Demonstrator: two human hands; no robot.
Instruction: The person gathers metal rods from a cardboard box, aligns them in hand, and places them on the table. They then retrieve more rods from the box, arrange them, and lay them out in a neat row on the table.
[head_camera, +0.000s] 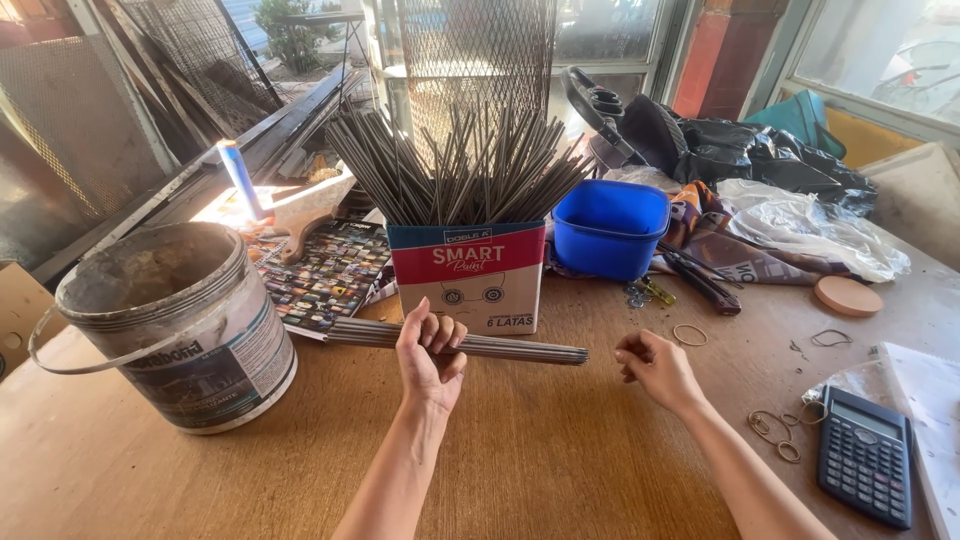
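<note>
- Plastic bucket (175, 325): standing at 9 o'clock on the wooden table (560, 470); a round, dirt-crusted tub with a thin wire bail hanging at its left. It is looking rigid but grimy.
- Magazine (325, 272): lying flat at 11 o'clock, behind the bucket; glossy printed paper, slick to the touch by the look of it.
- Left hand (430, 355): closing its fingers around the bundle of thin metal rods (500, 346), gripping near the bundle's left part, palm turned toward the camera.
- Bundle of thin metal rods: lying level just in front of the box, running from 10 o'clock toward 2 o'clock of the left hand. Judgement: the rods are stiff, smooth and grey, moderately heavy as a group, and likely to slide lengthwise against one another; a grip nearer mid-length should be balancing them better.
- Cardboard box (468, 275): standing upright at 12 o'clock, red, white and blue, holding many more loose rods (460, 165) fanning upward.
- Right hand (655, 368): hovering just off the bundle's right end, fingers loosely curled, holding nothing that shows.
- Blue plastic tub (610, 228): sitting at 1 o'clock, soft-cornered and glossy.
- Rubber bands (775, 430): lying scattered at 3 o'clock; thin, elastic loops.
- Calculator (866, 455): resting at 4 o'clock, dark hard plastic.
</note>
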